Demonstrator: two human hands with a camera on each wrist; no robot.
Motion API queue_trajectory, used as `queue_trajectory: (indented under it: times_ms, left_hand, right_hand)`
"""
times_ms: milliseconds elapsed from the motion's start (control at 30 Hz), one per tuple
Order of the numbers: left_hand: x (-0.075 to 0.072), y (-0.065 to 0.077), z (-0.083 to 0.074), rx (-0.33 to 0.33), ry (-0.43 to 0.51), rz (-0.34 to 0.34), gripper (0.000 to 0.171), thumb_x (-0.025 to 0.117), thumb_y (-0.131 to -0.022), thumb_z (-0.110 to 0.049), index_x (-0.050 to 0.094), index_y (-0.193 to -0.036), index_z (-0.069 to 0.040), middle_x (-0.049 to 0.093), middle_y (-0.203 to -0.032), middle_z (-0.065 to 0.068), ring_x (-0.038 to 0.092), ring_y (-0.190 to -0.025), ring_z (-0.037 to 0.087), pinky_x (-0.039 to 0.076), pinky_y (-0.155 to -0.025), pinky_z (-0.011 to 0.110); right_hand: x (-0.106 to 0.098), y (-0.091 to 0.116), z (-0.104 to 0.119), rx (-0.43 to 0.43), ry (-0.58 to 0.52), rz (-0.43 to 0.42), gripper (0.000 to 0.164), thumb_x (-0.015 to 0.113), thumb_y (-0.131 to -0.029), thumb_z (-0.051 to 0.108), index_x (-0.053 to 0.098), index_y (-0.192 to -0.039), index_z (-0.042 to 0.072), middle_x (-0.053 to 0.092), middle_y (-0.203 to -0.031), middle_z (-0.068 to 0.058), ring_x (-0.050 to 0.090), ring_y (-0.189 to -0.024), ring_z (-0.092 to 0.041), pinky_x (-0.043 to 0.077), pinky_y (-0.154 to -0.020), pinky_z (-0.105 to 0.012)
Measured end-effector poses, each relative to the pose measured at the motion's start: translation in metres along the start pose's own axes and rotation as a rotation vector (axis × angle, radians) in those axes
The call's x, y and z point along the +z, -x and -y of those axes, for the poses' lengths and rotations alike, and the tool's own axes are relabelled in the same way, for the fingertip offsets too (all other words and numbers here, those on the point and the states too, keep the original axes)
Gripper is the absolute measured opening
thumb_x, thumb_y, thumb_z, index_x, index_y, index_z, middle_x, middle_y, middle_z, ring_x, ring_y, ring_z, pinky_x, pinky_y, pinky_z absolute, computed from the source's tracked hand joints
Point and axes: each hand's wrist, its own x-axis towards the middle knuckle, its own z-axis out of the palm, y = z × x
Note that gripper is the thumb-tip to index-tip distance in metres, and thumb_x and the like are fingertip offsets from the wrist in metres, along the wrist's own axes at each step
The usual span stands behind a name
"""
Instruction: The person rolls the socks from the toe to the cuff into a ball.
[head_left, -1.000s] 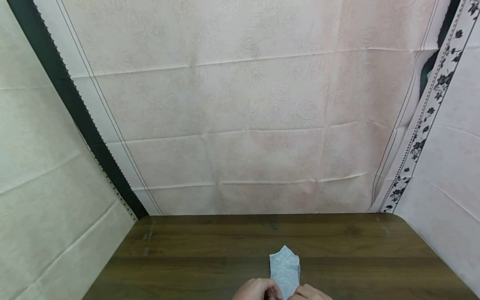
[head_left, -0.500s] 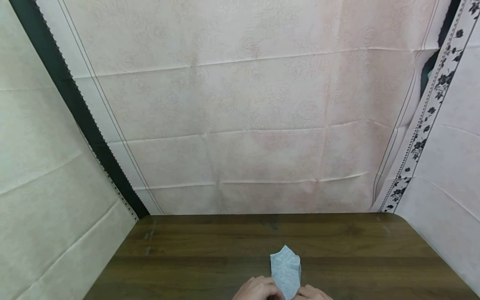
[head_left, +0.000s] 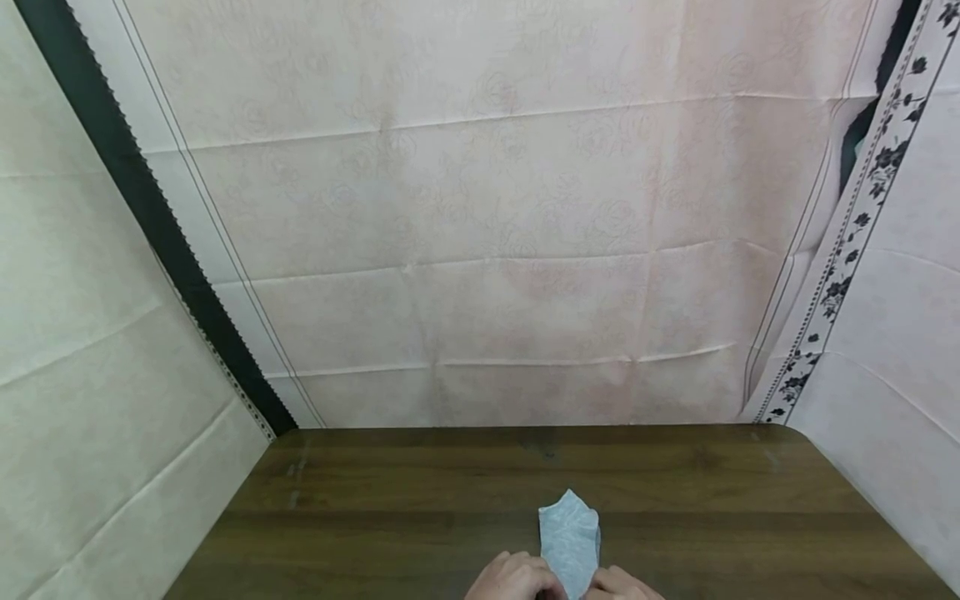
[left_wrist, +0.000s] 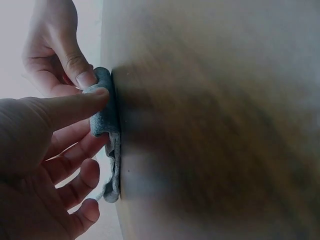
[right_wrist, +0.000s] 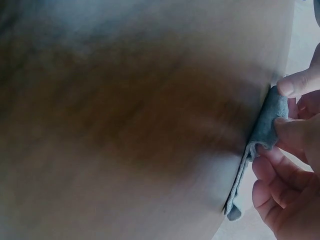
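Observation:
A light blue-grey piece of soft fabric [head_left: 570, 533] lies lengthwise on the wooden table, its pointed end facing away from me. The near end is rolled into a thick tube [left_wrist: 105, 115] at the table's edge. My left hand [head_left: 513, 577] pinches one side of this roll, thumb on top and fingers curled beneath. On the other side, my right hand [head_left: 624, 585] grips the roll between thumb and fingers, as the right wrist view shows with the fabric [right_wrist: 267, 120]. Loose layered edges of the fabric stick out past the roll in both wrist views.
The brown wooden table [head_left: 375, 500] has rounded far corners. Pale patterned cloth [head_left: 525, 208] hangs behind it, and more cloth hangs at the left [head_left: 90, 400] and right [head_left: 892, 375]. Bits of clear tape [head_left: 295, 483] stick to the table's left part.
My left hand's fingers have shifted slightly forward over the roll, covering more of the thumb. The right hand and the flat part of the fabric stay nearly in place.

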Motion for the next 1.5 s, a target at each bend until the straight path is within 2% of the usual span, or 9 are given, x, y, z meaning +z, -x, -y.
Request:
queue_trajectory:
  times_ms: [200, 400, 533, 633, 733, 1000, 1233, 1333, 1500]
  left_hand:
    - [0.001, -0.001, 0.0, -0.008, -0.002, -0.014, 0.007, 0.072, -0.086, -0.022, 0.078, -0.088, -0.022, 0.064, -0.079, -0.021, 0.044, -0.069, -0.015, 0.031, -0.06, 0.007]
    - [0.001, -0.001, 0.001, 0.003, -0.023, 0.002, 0.01, 0.071, -0.087, -0.024, 0.08, -0.091, -0.022, 0.068, -0.084, -0.019, 0.048, -0.071, -0.015, 0.031, -0.061, 0.006]
    - [0.0, -0.001, 0.002, 0.016, -0.029, 0.0, 0.012, 0.07, -0.088, -0.025, 0.081, -0.093, -0.022, 0.069, -0.086, -0.019, 0.05, -0.073, -0.015, 0.031, -0.062, 0.006]
    - [0.0, 0.0, 0.002, 0.009, -0.004, 0.007, 0.012, 0.07, -0.088, -0.025, 0.081, -0.093, -0.022, 0.07, -0.086, -0.019, 0.05, -0.073, -0.016, 0.032, -0.062, 0.006]
    - [0.0, -0.001, 0.002, 0.011, 0.024, 0.004, 0.012, 0.071, -0.088, -0.023, 0.081, -0.093, -0.021, 0.071, -0.087, -0.018, 0.049, -0.073, -0.018, 0.033, -0.062, 0.005]
    - [0.001, 0.0, 0.001, 0.027, 0.079, -0.015, 0.014, 0.071, -0.086, -0.019, 0.082, -0.094, -0.016, 0.073, -0.088, -0.015, 0.048, -0.074, -0.022, 0.038, -0.064, 0.003]
    - [0.001, 0.0, 0.002, 0.02, 0.102, -0.014, 0.015, 0.07, -0.088, -0.021, 0.082, -0.094, -0.013, 0.073, -0.088, -0.012, 0.052, -0.077, -0.018, 0.039, -0.066, 0.003]
    - [0.001, 0.001, 0.003, 0.014, 0.095, -0.019, 0.015, 0.07, -0.089, -0.021, 0.081, -0.095, -0.014, 0.071, -0.088, -0.013, 0.053, -0.079, -0.015, 0.038, -0.067, 0.003]
    - [0.0, 0.002, 0.002, -0.019, 0.156, -0.01, 0.014, 0.068, -0.094, -0.021, 0.079, -0.1, -0.014, 0.065, -0.086, -0.015, 0.048, -0.077, -0.013, 0.038, -0.066, 0.005]
  right_hand:
    - [0.003, -0.001, -0.003, -0.091, -0.001, -0.071, 0.038, 0.08, -0.069, 0.0, 0.067, -0.089, 0.03, 0.047, -0.085, 0.023, 0.037, -0.075, 0.014, 0.028, -0.059, -0.001]
    - [0.0, -0.002, -0.006, -0.115, 0.023, -0.066, 0.034, 0.081, -0.072, 0.005, 0.069, -0.092, 0.029, 0.049, -0.086, 0.022, 0.039, -0.076, 0.012, 0.028, -0.061, -0.001]
    - [-0.005, -0.003, 0.0, -0.023, 0.032, -0.028, 0.024, 0.081, -0.083, 0.014, 0.07, -0.094, 0.031, 0.049, -0.09, 0.025, 0.04, -0.076, 0.011, 0.029, -0.062, -0.001]
    - [-0.007, -0.003, 0.005, 0.069, 0.038, 0.026, 0.012, 0.076, -0.092, 0.025, 0.069, -0.095, 0.035, 0.049, -0.092, 0.028, 0.04, -0.076, 0.012, 0.03, -0.063, -0.001]
    - [-0.007, -0.003, 0.006, 0.065, 0.045, 0.031, 0.01, 0.073, -0.094, 0.027, 0.067, -0.094, 0.034, 0.051, -0.092, 0.027, 0.042, -0.077, 0.01, 0.03, -0.063, -0.002]
    - [-0.002, -0.001, 0.002, -0.001, 0.022, -0.017, 0.033, 0.081, -0.081, 0.011, 0.063, -0.092, 0.036, 0.048, -0.091, 0.029, 0.041, -0.078, 0.014, 0.029, -0.063, -0.001]
    - [0.001, 0.0, -0.002, -0.101, 0.063, -0.07, 0.03, 0.076, -0.078, 0.011, 0.064, -0.092, 0.035, 0.049, -0.094, 0.027, 0.04, -0.083, 0.015, 0.03, -0.066, -0.001]
    - [0.002, 0.0, -0.004, -0.112, 0.059, -0.06, 0.031, 0.076, -0.077, 0.009, 0.064, -0.092, 0.034, 0.05, -0.094, 0.027, 0.041, -0.083, 0.014, 0.03, -0.067, -0.001]
    - [0.001, 0.002, -0.009, -0.089, 0.006, -0.011, 0.036, 0.076, -0.075, 0.003, 0.065, -0.096, 0.03, 0.053, -0.094, 0.023, 0.044, -0.083, 0.012, 0.031, -0.068, -0.002]
